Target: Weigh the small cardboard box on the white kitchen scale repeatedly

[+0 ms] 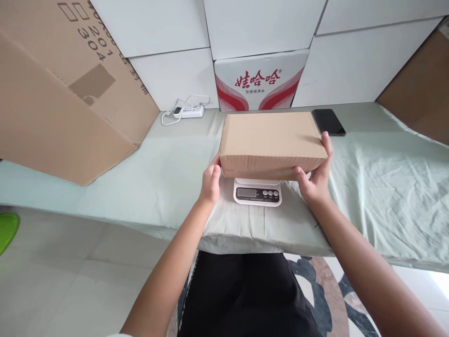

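Both hands hold a brown cardboard box (270,135) by its two ends, over a small white kitchen scale (257,193). My left hand (211,181) presses against the box's left end, its thumb at the near corner. Around the right end curl the fingers of my right hand (317,178), with the thumb on the near face. The box hides most of the scale; only the display and its buttons show in front. Whether the box touches the scale I cannot tell.
A black phone (329,122) lies behind the box on the right. Back left is a white device with a cable (189,112). A large carton (80,103) stands left, another brown box (421,84) right. White boxes (263,79) line the back of the cloth-covered table (168,187).
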Motion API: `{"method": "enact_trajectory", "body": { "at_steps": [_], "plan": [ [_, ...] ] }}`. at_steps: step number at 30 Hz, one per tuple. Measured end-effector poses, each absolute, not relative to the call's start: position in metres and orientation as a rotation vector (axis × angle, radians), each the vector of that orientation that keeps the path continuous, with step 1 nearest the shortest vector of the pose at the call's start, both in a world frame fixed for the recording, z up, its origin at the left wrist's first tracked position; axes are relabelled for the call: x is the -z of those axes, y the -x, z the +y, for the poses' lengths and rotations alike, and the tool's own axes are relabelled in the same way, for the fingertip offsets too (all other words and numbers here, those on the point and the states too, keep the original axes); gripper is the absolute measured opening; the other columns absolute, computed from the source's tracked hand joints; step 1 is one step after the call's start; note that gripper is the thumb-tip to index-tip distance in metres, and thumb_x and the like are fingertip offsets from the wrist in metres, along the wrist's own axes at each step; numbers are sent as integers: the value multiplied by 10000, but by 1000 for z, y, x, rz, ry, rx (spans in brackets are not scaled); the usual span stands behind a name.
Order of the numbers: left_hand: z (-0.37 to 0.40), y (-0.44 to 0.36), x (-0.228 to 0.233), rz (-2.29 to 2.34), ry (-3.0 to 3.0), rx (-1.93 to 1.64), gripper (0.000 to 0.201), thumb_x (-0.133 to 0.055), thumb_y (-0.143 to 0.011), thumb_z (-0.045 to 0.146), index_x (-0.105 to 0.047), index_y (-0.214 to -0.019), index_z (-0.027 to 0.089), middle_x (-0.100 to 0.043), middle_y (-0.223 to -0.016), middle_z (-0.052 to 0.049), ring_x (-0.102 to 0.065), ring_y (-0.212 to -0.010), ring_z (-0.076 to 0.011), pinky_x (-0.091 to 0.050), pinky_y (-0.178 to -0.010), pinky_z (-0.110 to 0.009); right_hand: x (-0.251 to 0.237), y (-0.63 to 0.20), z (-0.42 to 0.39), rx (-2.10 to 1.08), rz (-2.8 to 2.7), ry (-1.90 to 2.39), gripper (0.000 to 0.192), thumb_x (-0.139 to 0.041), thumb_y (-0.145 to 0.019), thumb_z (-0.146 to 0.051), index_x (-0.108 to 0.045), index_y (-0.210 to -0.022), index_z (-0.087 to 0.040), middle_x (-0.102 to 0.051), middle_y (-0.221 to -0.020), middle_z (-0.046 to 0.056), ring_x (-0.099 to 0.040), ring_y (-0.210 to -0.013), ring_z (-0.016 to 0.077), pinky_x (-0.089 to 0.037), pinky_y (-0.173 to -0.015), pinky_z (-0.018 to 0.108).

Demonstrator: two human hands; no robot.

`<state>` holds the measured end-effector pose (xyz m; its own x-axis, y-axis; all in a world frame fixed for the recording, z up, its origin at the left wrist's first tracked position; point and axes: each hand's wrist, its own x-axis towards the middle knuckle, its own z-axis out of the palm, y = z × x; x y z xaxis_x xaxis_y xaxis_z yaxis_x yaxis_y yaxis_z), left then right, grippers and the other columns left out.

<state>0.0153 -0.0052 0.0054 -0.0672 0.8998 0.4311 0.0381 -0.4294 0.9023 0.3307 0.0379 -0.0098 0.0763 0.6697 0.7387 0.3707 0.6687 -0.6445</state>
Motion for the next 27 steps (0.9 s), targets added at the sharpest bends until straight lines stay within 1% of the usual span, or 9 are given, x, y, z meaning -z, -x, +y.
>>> {"method": "enact_trajectory", "body": {
  "at_steps": [3,6,9,14,21,24,27],
  "plan": [
    [-6,-15,-6,1051,-1539,-1571,759,-437,-1050,811,-714,-1503,268,-759,-1540,-135,-640,-1550,-353,-505,-1322,-484,13,-332,40,-281,-1534,887,1221,-781,-682,-954,-396,-1706,-411,-421,-1803,88,-385,-1703,469,-245,-1434,743],
    [-6,-15,-6,1064,-1548,-1568,759,-437,-1050,810,-713,-1509,271,-756,-1548,-132,-633,-1561,-353,-510,-1314,-478,15,-333,41,-271,-1565,842,1169,-755,-732,-933,-368,-1727,-458,-403,-1821,63,-394,-1701,467,-280,-1426,735],
    [-6,-14,-6,1066,-1550,-1569,762,-436,-1048,813,-707,-1521,280,-751,-1560,-123,-621,-1575,-350,-496,-1329,-476,15,-334,41,-260,-1590,815,1131,-740,-766,-917,-344,-1737,-493,-384,-1836,44,-379,-1711,469,-282,-1426,735],
    [-6,-14,-6,1056,-1559,-1574,753,-435,-1052,807,-709,-1516,281,-755,-1553,-126,-637,-1555,-361,-518,-1307,-492,11,-332,37,-271,-1599,850,1160,-732,-762,-935,-339,-1741,-452,-372,-1844,68,-353,-1719,490,-261,-1436,737],
    [-6,-15,-6,1055,-1562,-1580,746,-434,-1053,805,-714,-1508,285,-768,-1534,-123,-639,-1552,-363,-517,-1316,-511,10,-333,38,-292,-1600,870,1119,-682,-771,-965,-321,-1728,-512,-364,-1845,23,-352,-1714,496,-269,-1430,749],
    [-6,-15,-6,1053,-1558,-1576,757,-440,-1049,811,-712,-1511,276,-763,-1542,-125,-628,-1567,-362,-508,-1328,-501,12,-333,38,-288,-1616,872,1120,-665,-793,-960,-285,-1743,-503,-337,-1858,23,-341,-1718,489,-272,-1428,749],
    [-6,-15,-5,1052,-1548,-1576,768,-444,-1048,816,-707,-1517,267,-754,-1557,-130,-611,-1587,-361,-491,-1344,-487,13,-333,39,-278,-1613,843,1120,-681,-810,-939,-293,-1753,-476,-330,-1859,39,-331,-1724,490,-264,-1429,749]
  ]
}}
